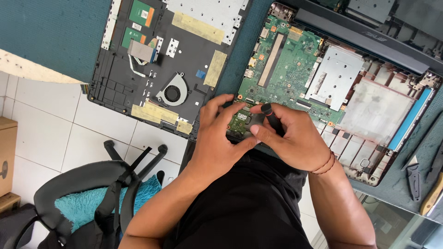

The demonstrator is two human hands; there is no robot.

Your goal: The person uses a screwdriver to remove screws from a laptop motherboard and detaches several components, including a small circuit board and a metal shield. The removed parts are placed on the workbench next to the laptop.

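I take the green motherboard [295,69] as my landmark; it sits in the opened laptop base [369,120] on the teal work mat [50,32]. My right hand [295,138] is at the board's near-left corner, fingers curled shut around a black-handled screwdriver [272,119]. The handle's rounded end, with a red ring, pokes up between thumb and forefinger; the tip is hidden under my hands, so I can't tell what it touches. My left hand [221,133] is just left of the right, fingers bent and spread lightly over the same corner of the board, fingertips resting on or just above it; it pinches nothing I can see. The thumbs meet below the screwdriver.

Left of the board, well apart, lies the detached black palmrest cover [170,64], inner side up, with a round cooling fan [171,92] and strips of tan tape. Right of the board in the base is a silver metal plate [334,76]. Far right of the board, at the mat's edge, lie a couple of hand tools [427,180]. Below-left of the board, on the tiled floor, stands a black chair [92,189] with a turquoise fluffy cushion.
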